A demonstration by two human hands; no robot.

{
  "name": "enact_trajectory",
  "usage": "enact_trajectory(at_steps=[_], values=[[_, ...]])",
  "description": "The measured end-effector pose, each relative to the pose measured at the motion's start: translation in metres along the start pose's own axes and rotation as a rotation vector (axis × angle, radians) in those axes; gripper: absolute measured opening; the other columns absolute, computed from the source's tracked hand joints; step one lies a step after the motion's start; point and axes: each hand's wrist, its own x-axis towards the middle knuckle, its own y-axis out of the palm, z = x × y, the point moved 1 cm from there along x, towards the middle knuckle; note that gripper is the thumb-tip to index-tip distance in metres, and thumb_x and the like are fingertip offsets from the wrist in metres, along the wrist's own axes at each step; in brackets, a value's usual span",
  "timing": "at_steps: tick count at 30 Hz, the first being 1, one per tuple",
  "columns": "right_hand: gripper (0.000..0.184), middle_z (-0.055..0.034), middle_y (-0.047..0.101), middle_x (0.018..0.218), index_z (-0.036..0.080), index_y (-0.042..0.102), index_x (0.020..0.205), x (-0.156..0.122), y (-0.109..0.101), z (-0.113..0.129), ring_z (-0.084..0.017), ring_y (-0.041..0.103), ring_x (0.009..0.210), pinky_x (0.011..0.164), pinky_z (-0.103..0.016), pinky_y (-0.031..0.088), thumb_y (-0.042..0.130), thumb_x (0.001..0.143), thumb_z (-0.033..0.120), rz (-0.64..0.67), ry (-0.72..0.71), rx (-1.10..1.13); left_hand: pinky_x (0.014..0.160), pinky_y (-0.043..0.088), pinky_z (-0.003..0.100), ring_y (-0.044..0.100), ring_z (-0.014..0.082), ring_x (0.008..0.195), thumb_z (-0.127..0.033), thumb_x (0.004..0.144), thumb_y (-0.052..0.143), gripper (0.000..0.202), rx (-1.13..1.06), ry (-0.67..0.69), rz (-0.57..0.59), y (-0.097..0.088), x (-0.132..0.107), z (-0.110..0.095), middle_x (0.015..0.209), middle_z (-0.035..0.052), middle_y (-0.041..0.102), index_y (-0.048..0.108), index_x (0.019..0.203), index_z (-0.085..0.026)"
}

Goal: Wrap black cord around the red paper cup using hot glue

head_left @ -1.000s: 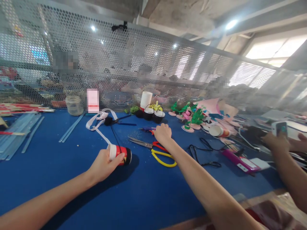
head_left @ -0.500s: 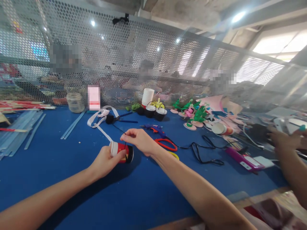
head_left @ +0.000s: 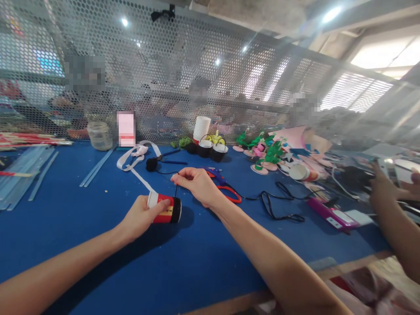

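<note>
My left hand (head_left: 141, 216) grips a small red, white and black paper cup (head_left: 165, 209) lying on its side on the blue table (head_left: 183, 262). My right hand (head_left: 197, 184) is just right of and above the cup, fingers pinched on a thin black cord (head_left: 176, 189) that runs down to the cup's black end. The cord leads back to a black pom-pom (head_left: 151, 164). A white ribbon (head_left: 138, 168) trails from behind the cup toward the back.
Red-handled scissors (head_left: 229, 194) and a blue glue gun (head_left: 215, 173) lie right of my right hand. A black cable (head_left: 278, 203), pink device (head_left: 331, 214), craft flowers (head_left: 269, 155), stacked cups (head_left: 201, 128) and a jar (head_left: 100, 135) stand behind. Another person's hands (head_left: 383, 188) work at right. Mesh screen (head_left: 164, 78) at back.
My right hand came back from the scissors to the cup, pinched the black cord and lifted it slightly. My left hand kept hold of the cup.
</note>
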Motion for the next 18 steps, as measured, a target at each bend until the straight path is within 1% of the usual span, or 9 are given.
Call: enact_trajectory(at_steps=[4, 9, 14, 18], values=[[0.017, 0.0009, 0.055, 0.058, 0.013, 0.057, 0.062, -0.0007, 0.0018, -0.0009, -0.009, 0.048, 0.055, 0.060, -0.024, 0.038, 0.057, 0.068, 0.029, 0.017, 0.012, -0.064, 0.043, 0.026, 0.018, 0.034, 0.0065, 0.044, -0.034, 0.062, 0.058, 0.025, 0.021, 0.080, 0.049, 0.0017, -0.0035, -0.0003, 0.046, -0.0054, 0.042, 0.050, 0.052, -0.013], [0.019, -0.0001, 0.057, 0.059, 0.012, 0.058, 0.063, -0.0018, 0.0015, 0.0002, -0.009, 0.048, 0.055, 0.057, -0.023, 0.037, 0.055, 0.070, 0.029, 0.053, 0.064, -0.154, 0.047, 0.032, 0.019, 0.040, 0.0082, 0.049, -0.036, 0.067, 0.055, 0.025, 0.027, 0.110, 0.084, 0.0026, -0.0065, 0.0026, 0.051, -0.0030, 0.048, 0.055, 0.059, -0.012], [0.018, 0.0003, 0.057, 0.059, 0.012, 0.058, 0.062, -0.0031, 0.0026, 0.0021, -0.008, 0.047, 0.053, 0.054, -0.021, 0.036, 0.054, 0.071, 0.028, 0.076, 0.112, -0.188, 0.047, 0.034, 0.018, 0.040, 0.0081, 0.049, -0.036, 0.067, 0.054, 0.026, 0.036, 0.123, 0.063, 0.0021, -0.0088, 0.0048, 0.051, -0.0022, 0.049, 0.058, 0.061, -0.011], [0.019, 0.0012, 0.054, 0.057, 0.012, 0.058, 0.062, -0.0042, 0.0045, 0.0021, -0.006, 0.043, 0.049, 0.049, -0.019, 0.033, 0.055, 0.071, 0.028, 0.091, 0.164, -0.207, 0.043, 0.033, 0.017, 0.038, 0.0073, 0.047, -0.033, 0.066, 0.055, 0.022, 0.030, 0.160, 0.046, 0.0025, -0.0106, 0.0022, 0.050, -0.0029, 0.048, 0.058, 0.059, -0.012]])
